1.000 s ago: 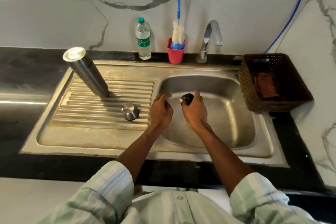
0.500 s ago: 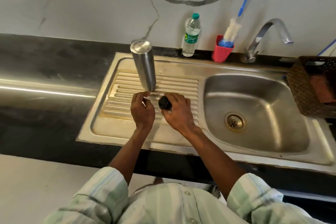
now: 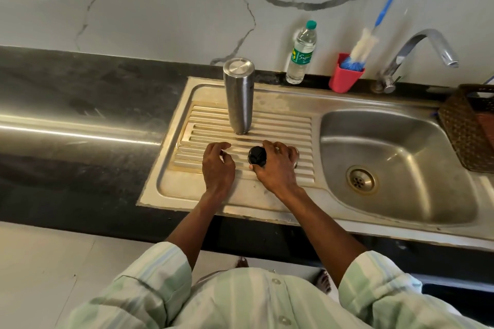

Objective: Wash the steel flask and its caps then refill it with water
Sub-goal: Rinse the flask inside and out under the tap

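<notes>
While the flask (image 3: 238, 96) stands inverted on the ribbed drainer (image 3: 283, 125), base up and mouth down, the tall narrow body looks easy to tip, and it sits at about 12 o'clock from the left hand (image 3: 217, 165), just beyond the fingertips. That hand's grip is released, fingers loosely curled over the ribs and holding nothing; a careless reach forward could knock the flask over, and it could roll toward the basin (image 3: 395, 168) at 3 o'clock. The right hand (image 3: 278, 165) is grasping the black cap (image 3: 257, 155), fingers and thumb wrapped round it, low over the drainer. If the cap is wet, it may slip from the grip and skid along the grooves. A glint of metal shows at the far side of the right hand, perhaps the steel cap, but I cannot tell, since the hand hides it; setting the black cap down blind could nudge whatever lies there into the basin. Refilling is not yet done, and the flask must first be turned upright. The tap (image 3: 417, 53) sits at 2 o'clock, well apart from the flask, so carrying it across invites a bump against the red cup (image 3: 344, 77) and brush (image 3: 366, 43).
</notes>
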Tool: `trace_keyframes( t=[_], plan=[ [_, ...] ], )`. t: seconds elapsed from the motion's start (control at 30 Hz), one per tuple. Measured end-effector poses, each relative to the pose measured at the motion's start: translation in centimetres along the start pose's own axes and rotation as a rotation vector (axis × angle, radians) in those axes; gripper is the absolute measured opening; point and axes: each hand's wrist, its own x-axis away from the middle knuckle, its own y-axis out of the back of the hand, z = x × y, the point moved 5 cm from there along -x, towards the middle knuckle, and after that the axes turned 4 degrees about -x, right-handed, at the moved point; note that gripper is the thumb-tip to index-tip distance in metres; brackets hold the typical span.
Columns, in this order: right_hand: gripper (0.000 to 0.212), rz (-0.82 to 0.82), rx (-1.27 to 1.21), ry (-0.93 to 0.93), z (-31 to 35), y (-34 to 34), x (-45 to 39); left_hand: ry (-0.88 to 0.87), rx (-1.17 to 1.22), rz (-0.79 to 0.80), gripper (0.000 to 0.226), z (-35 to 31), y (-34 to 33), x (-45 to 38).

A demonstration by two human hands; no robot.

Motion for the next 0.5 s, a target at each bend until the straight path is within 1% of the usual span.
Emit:
trace_keyframes(
  t=[0.17, 0.23, 0.3, 0.33, 0.4, 0.43, 0.47, 0.5],
  plan=[
    [0.072, -0.005, 0.025, 0.013, 0.2, -0.4, 0.0, 0.013, -0.007, 0.022, 0.031, 0.3, -0.1, -0.5],
    [0.072, -0.064, 0.024, 0.033, 0.5, 0.1, 0.0, 0.003, -0.007, 0.006, 0.031, 0.1, 0.1, -0.7],
    [0.069, -0.138, -0.033, 0.045, 0.8, 0.8, -0.3, 0.008, 0.021, -0.009, 0.029, -0.2, 0.2, -1.3],
    [0.066, -0.185, -0.068, 0.048, 1.1, 1.4, -0.5, 0.046, 0.061, -0.011, 0.027, -0.2, 0.1, -1.9],
    [0.055, -0.263, -0.172, 0.012, 1.3, 2.4, -1.7, 0.203, 0.191, 0.02, 0.021, -0.4, -0.1, -3.4],
    [0.049, -0.261, -0.273, -0.036, 1.4, 2.8, -2.5, 0.304, 0.264, 0.05, 0.018, -0.6, -0.3, -4.3],
    [0.044, -0.221, -0.412, -0.089, 1.6, 3.2, -3.5, 0.417, 0.336, 0.088, 0.018, -0.7, -0.5, -5.3],
    [0.043, -0.146, -0.575, -0.151, 1.9, 3.5, -4.6, 0.552, 0.405, 0.141, 0.023, -1.0, -0.8, -6.2]
  ],
)
